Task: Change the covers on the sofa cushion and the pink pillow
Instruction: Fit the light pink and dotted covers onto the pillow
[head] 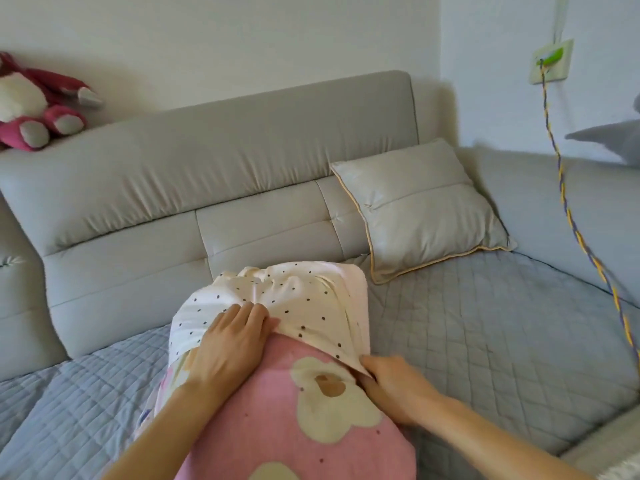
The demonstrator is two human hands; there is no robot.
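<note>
- Left hand (231, 344) lies on the pink pillow (277, 410), fingers together, pinching the dotted cover's (294, 299) hem.
- Right hand (394, 382) grips the hem's other corner, fingers curled.
- Best pull both sides evenly — a lopsided tug would likely bunch the cover.
- The pillow lies on a quilted sofa (485, 323); plush toy (34, 102) far left, grey cushion (422, 209) leaning right, braided cord (571, 223) at the wall.

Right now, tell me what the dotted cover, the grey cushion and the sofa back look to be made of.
Dotted cover: thin matte cloth, probably cotton; it creases softly.
Grey cushion: satiny fabric with a slight sheen and yellow piping.
Sofa back: smooth, leather-like, stitched panels; real or faux, cannot tell.
</note>
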